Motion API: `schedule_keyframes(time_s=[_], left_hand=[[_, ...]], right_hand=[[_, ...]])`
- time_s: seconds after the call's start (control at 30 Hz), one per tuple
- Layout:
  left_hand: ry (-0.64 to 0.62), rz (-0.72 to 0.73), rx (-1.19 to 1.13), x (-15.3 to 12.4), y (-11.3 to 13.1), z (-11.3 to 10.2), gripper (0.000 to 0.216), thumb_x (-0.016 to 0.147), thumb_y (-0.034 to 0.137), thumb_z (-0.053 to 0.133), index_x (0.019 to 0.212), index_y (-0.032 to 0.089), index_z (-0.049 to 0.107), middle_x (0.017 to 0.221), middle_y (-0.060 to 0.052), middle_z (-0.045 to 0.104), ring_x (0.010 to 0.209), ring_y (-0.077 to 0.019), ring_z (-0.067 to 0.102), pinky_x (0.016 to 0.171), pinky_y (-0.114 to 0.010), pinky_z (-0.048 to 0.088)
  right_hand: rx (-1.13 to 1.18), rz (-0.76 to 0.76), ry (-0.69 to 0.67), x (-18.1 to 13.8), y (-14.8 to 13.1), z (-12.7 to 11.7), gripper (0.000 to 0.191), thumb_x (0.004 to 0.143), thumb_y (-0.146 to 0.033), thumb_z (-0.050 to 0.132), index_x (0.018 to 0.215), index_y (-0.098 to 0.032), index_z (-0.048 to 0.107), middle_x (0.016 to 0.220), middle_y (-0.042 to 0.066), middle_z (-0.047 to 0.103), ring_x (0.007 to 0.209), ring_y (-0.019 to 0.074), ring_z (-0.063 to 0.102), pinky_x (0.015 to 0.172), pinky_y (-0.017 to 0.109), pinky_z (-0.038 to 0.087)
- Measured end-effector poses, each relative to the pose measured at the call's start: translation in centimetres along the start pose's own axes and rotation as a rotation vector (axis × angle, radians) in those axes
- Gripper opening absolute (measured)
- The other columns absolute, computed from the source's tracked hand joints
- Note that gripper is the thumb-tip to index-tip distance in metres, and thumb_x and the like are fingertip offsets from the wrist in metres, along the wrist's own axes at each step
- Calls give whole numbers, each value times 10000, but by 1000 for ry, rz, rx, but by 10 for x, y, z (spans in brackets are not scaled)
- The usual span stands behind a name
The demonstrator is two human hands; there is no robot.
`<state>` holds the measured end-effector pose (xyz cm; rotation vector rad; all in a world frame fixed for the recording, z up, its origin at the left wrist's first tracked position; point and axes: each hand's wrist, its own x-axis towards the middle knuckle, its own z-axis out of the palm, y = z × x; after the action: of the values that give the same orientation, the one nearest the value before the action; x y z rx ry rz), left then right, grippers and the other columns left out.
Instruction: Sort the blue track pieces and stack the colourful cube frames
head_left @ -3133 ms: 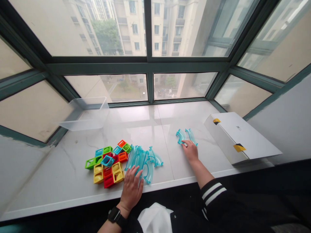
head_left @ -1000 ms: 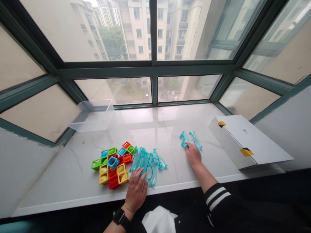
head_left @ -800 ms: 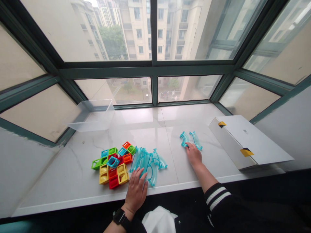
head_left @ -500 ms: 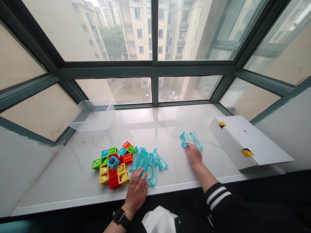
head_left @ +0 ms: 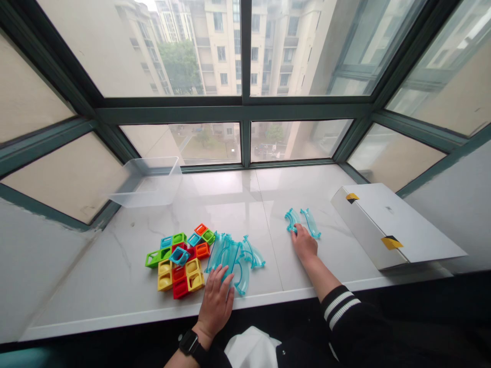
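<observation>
Head view, and from where I stand very little has just changed: the left hand and the right hand stay almost where they were a moment ago, and only the view drifts slightly. The left hand lies near the front edge of the marble tabletop, its fingers spread and open, their tips resting on a heap of clear teal curved track pieces; nothing looks gripped. The right arm reaches across, its fingers lightly curled and touching a pair of matching curved track pieces that lie well apart from the heap. Whether those fingers pinch anything, I cannot tell. Just left of the heap sits a tight cluster of hollow plastic building blocks in red, yellow, green, blue and orange. Farther back, against the window frame, stands a clear plastic bin, while a white cardboard box with black-and-yellow tape lies off to the right. A smartwatch circles the left wrist, and a striped sleeve covers the right arm.
</observation>
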<state>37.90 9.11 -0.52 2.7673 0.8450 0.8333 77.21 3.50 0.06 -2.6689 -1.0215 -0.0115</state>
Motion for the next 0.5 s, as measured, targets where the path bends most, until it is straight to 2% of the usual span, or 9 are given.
schedule_keyframes(time_s=[0.5], left_hand=[[-1, 0, -9, -1, 0, 1, 393, 999, 176, 552, 1384, 246, 588, 1534, -117, 543, 1502, -319, 446, 1250, -603, 383]], right_hand=[[-31, 6, -19, -1, -2, -5, 372, 1061, -340, 498, 1398, -242, 621, 1275, 150, 676, 945, 263, 680, 719, 321, 470]])
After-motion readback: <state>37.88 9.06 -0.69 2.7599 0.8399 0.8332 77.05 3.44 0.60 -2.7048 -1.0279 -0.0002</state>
